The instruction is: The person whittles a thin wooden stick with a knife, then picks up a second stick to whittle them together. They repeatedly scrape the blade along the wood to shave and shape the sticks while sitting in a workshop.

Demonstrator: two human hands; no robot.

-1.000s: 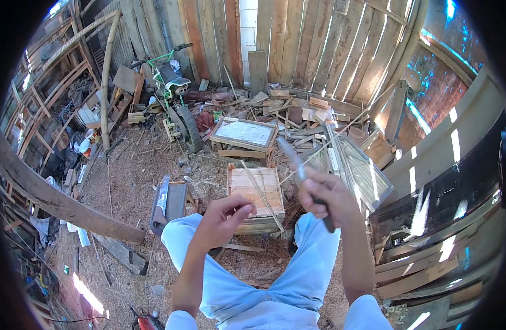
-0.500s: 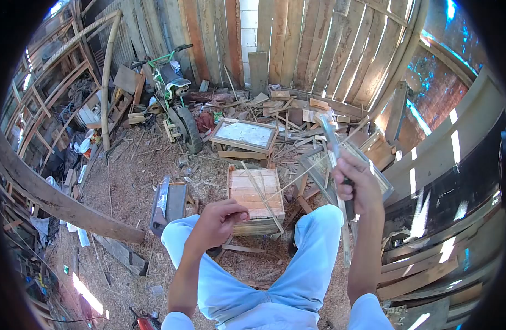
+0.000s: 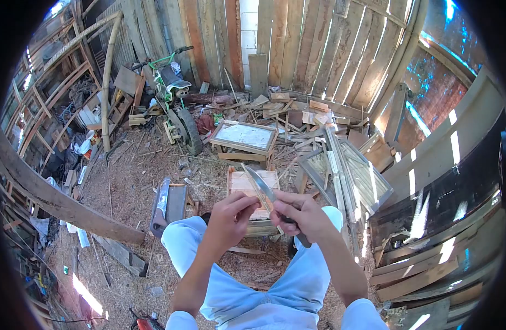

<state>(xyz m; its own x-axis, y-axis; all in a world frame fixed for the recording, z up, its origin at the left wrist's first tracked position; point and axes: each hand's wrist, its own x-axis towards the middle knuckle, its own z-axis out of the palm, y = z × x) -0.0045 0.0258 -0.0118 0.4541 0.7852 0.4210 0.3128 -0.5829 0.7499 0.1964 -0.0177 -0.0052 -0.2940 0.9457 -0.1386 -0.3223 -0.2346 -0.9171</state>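
My right hand (image 3: 302,213) is closed round the dark handle of a knife (image 3: 259,182), its blade pointing up and to the left. Close beside it, my left hand (image 3: 229,220) is closed in a pinch on a thin wooden strip, mostly hidden by the fingers and the blade. Another pale strip of wood (image 3: 249,171) shows along the blade. Below the hands, between my knees, stands a wooden box (image 3: 236,181) with a slatted top, partly covered by the hands.
A handsaw (image 3: 162,201) lies on a dark board at the left. A framed panel (image 3: 244,133) rests ahead of the box. Slatted frames and long strips (image 3: 363,176) lean at the right. Wood scraps and a small motorbike (image 3: 178,110) are near the plank wall. Shavings cover the ground.
My right hand has swung the knife down and left from above the slatted frames to beside my left hand. My left hand has shifted slightly right, and its long strip no longer shows clearly.
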